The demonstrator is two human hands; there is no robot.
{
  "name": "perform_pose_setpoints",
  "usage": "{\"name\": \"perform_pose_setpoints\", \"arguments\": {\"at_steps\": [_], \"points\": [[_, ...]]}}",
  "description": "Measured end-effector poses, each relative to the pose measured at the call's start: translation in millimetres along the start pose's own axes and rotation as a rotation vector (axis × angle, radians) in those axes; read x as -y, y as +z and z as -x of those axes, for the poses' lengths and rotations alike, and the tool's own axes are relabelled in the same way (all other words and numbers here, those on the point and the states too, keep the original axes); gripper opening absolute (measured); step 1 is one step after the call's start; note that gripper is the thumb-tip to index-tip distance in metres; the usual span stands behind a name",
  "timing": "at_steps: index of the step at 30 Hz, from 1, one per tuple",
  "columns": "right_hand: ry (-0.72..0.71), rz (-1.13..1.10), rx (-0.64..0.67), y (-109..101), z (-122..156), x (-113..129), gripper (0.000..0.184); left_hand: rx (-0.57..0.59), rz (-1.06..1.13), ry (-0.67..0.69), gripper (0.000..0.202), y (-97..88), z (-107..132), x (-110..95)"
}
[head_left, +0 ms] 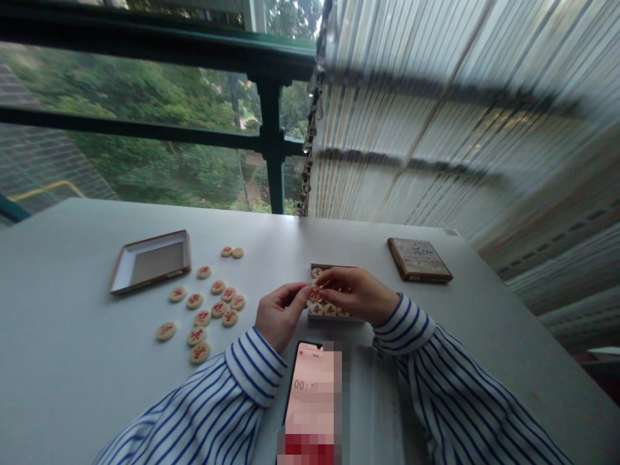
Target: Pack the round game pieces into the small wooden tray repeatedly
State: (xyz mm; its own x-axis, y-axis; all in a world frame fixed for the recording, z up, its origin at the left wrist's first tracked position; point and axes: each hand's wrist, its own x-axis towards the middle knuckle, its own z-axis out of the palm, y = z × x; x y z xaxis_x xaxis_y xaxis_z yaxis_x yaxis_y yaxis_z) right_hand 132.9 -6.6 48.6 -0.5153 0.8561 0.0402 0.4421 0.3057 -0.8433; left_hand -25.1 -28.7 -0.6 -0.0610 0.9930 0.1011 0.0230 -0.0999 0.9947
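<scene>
A striped left sleeve and matching right sleeve frame a phone lying at about 6 o'clock from an open box of black-marked discs on a smooth white table. At the box's 9 o'clock side, a red-marked disc is caught between fingertips; its height over the box is hard to tell. The left hand pinches the near edge between thumb and forefinger, while the right hand closes thumb and fingers on the 3 o'clock side.

The disc looks light and rigid — wood or a wood-like plastic — with a smooth face that may slip a little but should not break easily. The rounded rim seems the surest hold, thumb opposite finger.

Toward 8 and 9 o'clock lie loose discs, squat and pale with red characters; a close pair sits at 10, one face unmarked. Between 9 and 10 rests a shallow tray, brown-rimmed, apparently thin card and easily dented. A flat printed case occupies 2 o'clock; beyond, a stringy curtain hangs at 1, beside a dark green window frame.
</scene>
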Motion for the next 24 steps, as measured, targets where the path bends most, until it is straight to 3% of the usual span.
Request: {"name": "perform_pose_setpoints", "arguments": {"at_steps": [24], "points": [[-0.045,0.080,0.001,-3.1,1.6,6.3,0.019,0.060,0.004,0.020,0.020,0.4,0.5,1.9]]}}
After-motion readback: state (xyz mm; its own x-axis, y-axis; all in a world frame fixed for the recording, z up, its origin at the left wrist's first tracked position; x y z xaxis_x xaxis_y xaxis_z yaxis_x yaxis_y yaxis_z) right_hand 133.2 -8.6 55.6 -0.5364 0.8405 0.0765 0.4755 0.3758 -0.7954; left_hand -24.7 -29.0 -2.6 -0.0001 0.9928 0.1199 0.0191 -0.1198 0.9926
